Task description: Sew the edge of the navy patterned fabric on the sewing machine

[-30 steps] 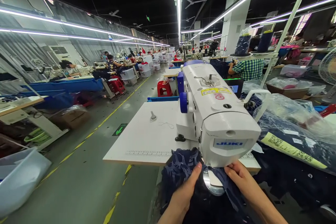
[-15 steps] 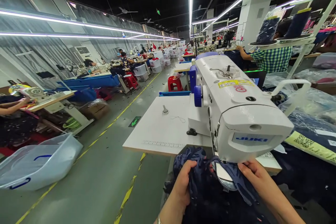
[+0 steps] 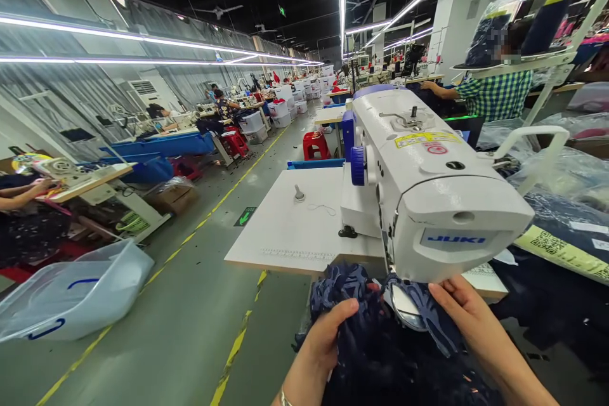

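Dark navy patterned fabric hangs bunched around the front of a white sewing machine with a purple handwheel. My left hand is closed on the bunched cloth left of the needle area, its thumb on top and its other fingers mostly hidden behind the fabric. On the other side, my right hand pinches the cloth strip beside the machine head. Between the hands, a shiny metal-rimmed plate shows under the head, with fabric passing around it. The needle itself is hidden.
A white table extends left, bearing a small metal tool and a thread loop. Navy cloth with a yellow-green QR label lies right. A clear plastic tub stands on the floor at left. Co-workers sit at other machines.
The view has shifted slightly. The fabric around the plate has moved a little, with both hands still holding it.
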`<act>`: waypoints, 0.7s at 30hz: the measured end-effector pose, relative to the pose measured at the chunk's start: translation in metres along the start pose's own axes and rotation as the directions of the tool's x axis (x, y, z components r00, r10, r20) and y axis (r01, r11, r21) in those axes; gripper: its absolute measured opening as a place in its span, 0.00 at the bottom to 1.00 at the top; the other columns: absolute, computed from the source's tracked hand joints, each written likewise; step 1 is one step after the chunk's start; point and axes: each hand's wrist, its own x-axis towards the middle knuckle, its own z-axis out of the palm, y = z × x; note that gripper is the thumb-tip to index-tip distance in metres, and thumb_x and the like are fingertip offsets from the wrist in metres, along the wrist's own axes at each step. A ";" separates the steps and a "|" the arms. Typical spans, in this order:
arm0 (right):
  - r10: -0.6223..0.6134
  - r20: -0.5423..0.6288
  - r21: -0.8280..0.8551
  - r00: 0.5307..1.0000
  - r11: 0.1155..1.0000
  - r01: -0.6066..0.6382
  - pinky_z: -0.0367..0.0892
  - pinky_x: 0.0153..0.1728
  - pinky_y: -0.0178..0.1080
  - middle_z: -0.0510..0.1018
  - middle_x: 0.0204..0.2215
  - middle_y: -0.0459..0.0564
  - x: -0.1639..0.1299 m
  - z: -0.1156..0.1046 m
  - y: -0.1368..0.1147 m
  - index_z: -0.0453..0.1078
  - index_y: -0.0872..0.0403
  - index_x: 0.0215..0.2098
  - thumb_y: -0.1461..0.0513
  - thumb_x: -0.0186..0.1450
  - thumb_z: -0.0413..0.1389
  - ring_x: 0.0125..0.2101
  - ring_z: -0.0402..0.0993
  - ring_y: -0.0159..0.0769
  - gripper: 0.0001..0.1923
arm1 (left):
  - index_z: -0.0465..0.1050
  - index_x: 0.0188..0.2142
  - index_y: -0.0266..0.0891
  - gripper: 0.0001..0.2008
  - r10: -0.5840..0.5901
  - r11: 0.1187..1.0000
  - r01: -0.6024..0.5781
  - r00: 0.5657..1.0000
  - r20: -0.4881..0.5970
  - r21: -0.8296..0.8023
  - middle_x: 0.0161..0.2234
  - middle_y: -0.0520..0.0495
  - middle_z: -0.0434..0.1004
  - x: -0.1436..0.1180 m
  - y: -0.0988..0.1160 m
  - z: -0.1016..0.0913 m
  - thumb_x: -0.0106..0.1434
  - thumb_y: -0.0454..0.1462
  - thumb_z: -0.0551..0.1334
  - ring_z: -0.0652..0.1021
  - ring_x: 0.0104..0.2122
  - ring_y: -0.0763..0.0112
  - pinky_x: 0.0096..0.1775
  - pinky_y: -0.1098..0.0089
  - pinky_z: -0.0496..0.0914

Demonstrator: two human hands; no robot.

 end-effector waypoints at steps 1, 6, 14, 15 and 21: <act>0.004 -0.019 -0.017 1.000 1.000 -0.004 0.68 0.44 0.40 0.77 0.36 0.50 -0.002 0.000 -0.002 0.70 0.49 0.43 0.50 0.62 0.57 0.38 0.73 0.41 0.16 | 0.72 0.49 0.34 0.20 0.013 0.999 -0.014 1.000 0.029 0.035 0.46 0.41 0.78 -0.002 0.001 0.003 0.56 0.34 0.62 0.77 0.46 0.60 0.53 0.63 0.66; 0.004 -0.084 -0.130 0.996 0.991 -0.015 0.64 0.24 0.32 0.67 0.23 0.43 -0.025 -0.005 -0.011 0.68 0.49 0.31 0.50 0.59 0.58 0.24 0.63 0.33 0.13 | 0.76 0.44 0.35 0.17 -0.001 0.982 0.034 0.985 -0.175 0.185 0.41 0.42 0.81 -0.005 -0.001 0.002 0.54 0.34 0.65 0.78 0.43 0.58 0.49 0.61 0.69; 0.140 0.131 -0.280 0.981 0.955 -0.099 0.67 0.21 0.36 0.70 0.19 0.47 -0.069 -0.077 0.019 0.72 0.49 0.23 0.51 0.56 0.60 0.20 0.66 0.37 0.12 | 0.76 0.44 0.29 0.18 -0.072 0.963 0.111 0.984 -0.165 0.244 0.40 0.38 0.81 -0.002 -0.009 -0.013 0.57 0.40 0.64 0.79 0.41 0.60 0.46 0.64 0.72; 0.196 0.142 -0.317 0.970 0.937 -0.143 0.67 0.21 0.36 0.71 0.19 0.46 -0.071 -0.086 0.031 0.74 0.48 0.25 0.51 0.56 0.60 0.20 0.67 0.38 0.10 | 0.77 0.43 0.29 0.18 -0.095 0.958 0.136 0.981 -0.169 0.254 0.39 0.39 0.82 -0.001 -0.009 -0.012 0.56 0.41 0.65 0.79 0.40 0.61 0.45 0.65 0.72; 0.178 -0.050 -0.649 0.983 0.742 -0.167 0.69 0.43 0.51 0.81 0.33 0.52 -0.076 -0.099 0.089 0.78 0.47 0.30 0.54 0.50 0.64 0.40 0.75 0.56 0.10 | 0.79 0.38 0.31 0.18 -0.209 0.905 0.282 0.947 -0.245 0.318 0.37 0.42 0.82 0.005 -0.019 -0.010 0.53 0.44 0.67 0.80 0.34 0.66 0.39 0.69 0.74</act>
